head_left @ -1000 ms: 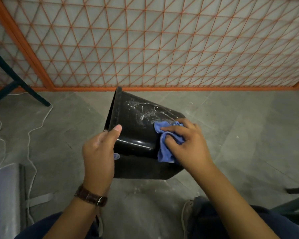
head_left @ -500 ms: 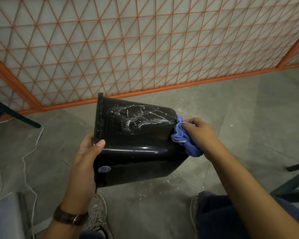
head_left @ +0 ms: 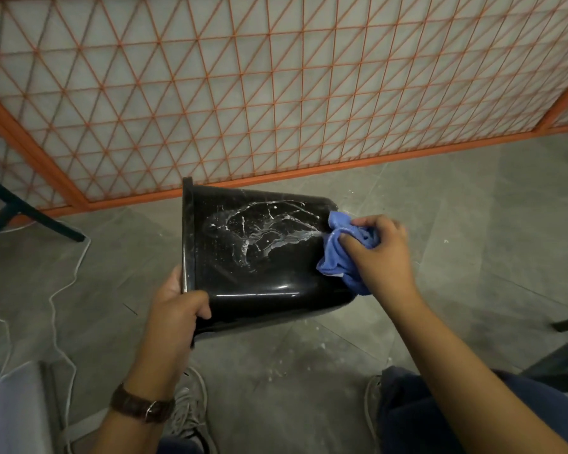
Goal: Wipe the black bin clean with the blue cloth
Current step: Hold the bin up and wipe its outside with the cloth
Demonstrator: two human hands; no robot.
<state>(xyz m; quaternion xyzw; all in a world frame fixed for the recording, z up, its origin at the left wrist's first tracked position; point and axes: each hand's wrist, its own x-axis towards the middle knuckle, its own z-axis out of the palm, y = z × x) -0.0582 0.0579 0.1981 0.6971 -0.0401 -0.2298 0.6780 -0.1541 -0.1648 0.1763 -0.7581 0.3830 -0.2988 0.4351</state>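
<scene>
Orange lattice screen [head_left: 276,93] fills the background, standing on a grey tiled floor [head_left: 473,208]; everything below is placed relative to the black bin [head_left: 259,257].

Bin is off the floor, held on its side in front of the screen's bottom rail: rim to the left, base to the right. Its upturned side carries white streaks and splatter [head_left: 263,234], mostly mid-wall. A glossy highlight runs along the lower curve.

Left hand [head_left: 174,309] is at the bin's lower-left corner, closed around the rim: thumb lies on the outer wall, the other fingers wrap over the edge and are hidden. A brown-strapped watch [head_left: 141,406] sits on that wrist, below the bin.

Right hand [head_left: 381,257] is at the bin's base end, on the right. It is clenched around the bunched blue cloth [head_left: 338,257], fingers curled into the fabric. The cloth is pressed against the bin's base corner, just right of the streaks; cannot tell whether it overlaps them.

White cord [head_left: 63,290] trails across the floor left of the bin. White specks [head_left: 276,371] dot the floor beneath it. A shoe [head_left: 187,407] shows below the bin, by the left forearm.
</scene>
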